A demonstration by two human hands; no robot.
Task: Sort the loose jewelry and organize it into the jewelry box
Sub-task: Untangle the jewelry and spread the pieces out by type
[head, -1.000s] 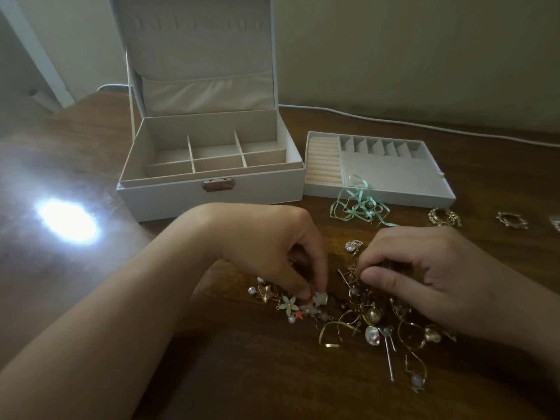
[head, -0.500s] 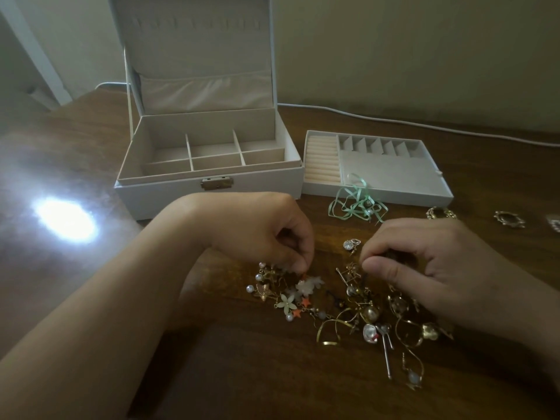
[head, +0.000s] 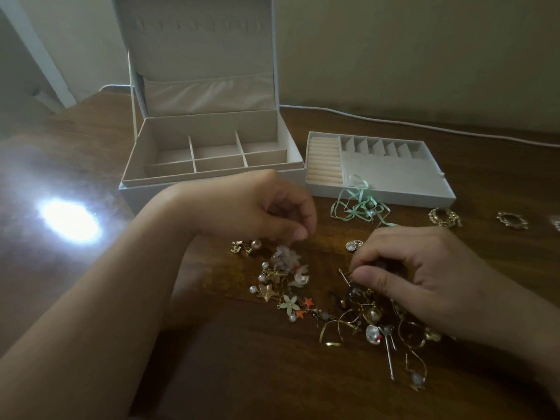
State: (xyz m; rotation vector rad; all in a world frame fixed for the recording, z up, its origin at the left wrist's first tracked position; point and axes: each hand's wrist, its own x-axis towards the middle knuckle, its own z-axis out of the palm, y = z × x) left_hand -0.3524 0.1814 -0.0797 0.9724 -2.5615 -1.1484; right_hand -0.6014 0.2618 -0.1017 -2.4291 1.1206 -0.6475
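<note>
Pinching a tangled earring hook, right hand [head: 424, 277] worked the jewelry pile [head: 333, 304] before the jewelry box [head: 209, 165]; left hand [head: 257, 207] curled, possibly empty; pieces light, snaggy, fragile.

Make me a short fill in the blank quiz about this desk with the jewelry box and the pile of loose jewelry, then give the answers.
1. The lid of the jewelry box stands ____.
2. The removable tray sits on the table to the ____ of the box as the camera sees it.
3. The tangled ribbon in front of the tray is ____ in colour.
4. The right hand pinches a piece at the jewelry pile, while the left hand is raised ____ the pile.

Answers: open; right; green; above
</note>
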